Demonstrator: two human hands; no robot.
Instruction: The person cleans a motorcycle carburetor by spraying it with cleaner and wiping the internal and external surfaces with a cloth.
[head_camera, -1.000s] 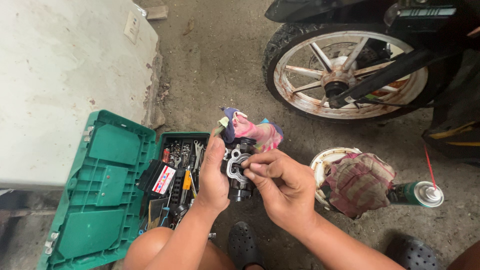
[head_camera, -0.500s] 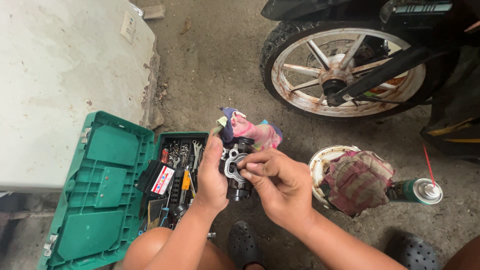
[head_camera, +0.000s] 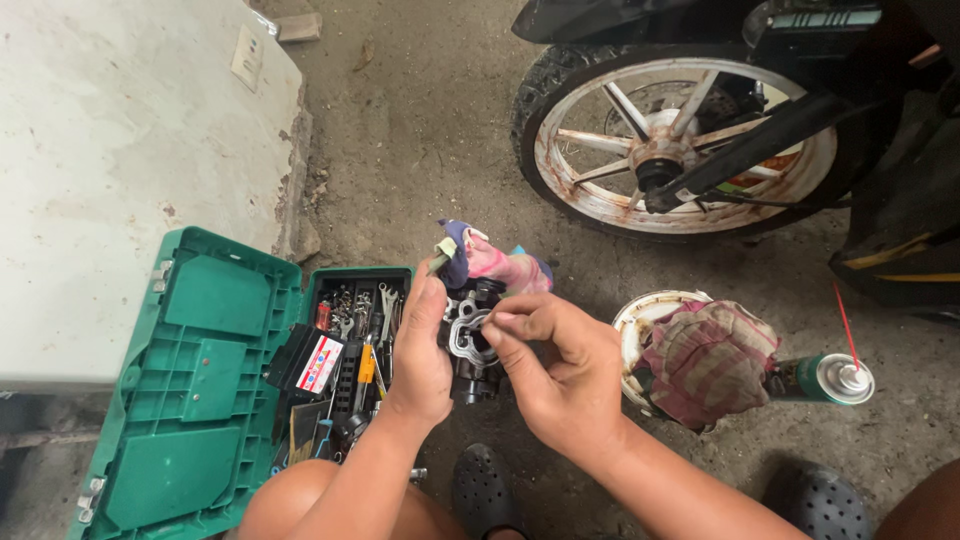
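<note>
Change: your right hand (head_camera: 560, 385) has shifted since a second ago; its fingertips, which lay over the middle of the part's flange, now pinch at the flange's upper right edge, and what they pinch is too small to tell. The camera has drifted, so everything sits a little further left in view.
Left hand: your left hand (head_camera: 420, 350) is curled around the left side of the part (head_camera: 470, 345), thumb up along it, gripping it firmly.
Right hand: nearly closed, thumb and forefinger pressed together at the flange; the other fingers are folded loosely.
Part: a dark metal body with a silvery flange, held above the floor (head_camera: 420, 130) between your knees, just right of the toolbox.
Toolbox: the green toolbox (head_camera: 190, 400) lies open near the floor's lower left; its tray holds wrenches, sockets, a screwdriver and a small red-and-white box, mixed together.
Bowl: a white bowl (head_camera: 632, 325) to the right holds a checked rag (head_camera: 710, 360); a spray can (head_camera: 825, 378) lies just beside it.
Hidden: a coloured cloth (head_camera: 495, 262) sits behind the part, partly covered by it. The wheel (head_camera: 680, 140) is cut off at the top edge.
</note>
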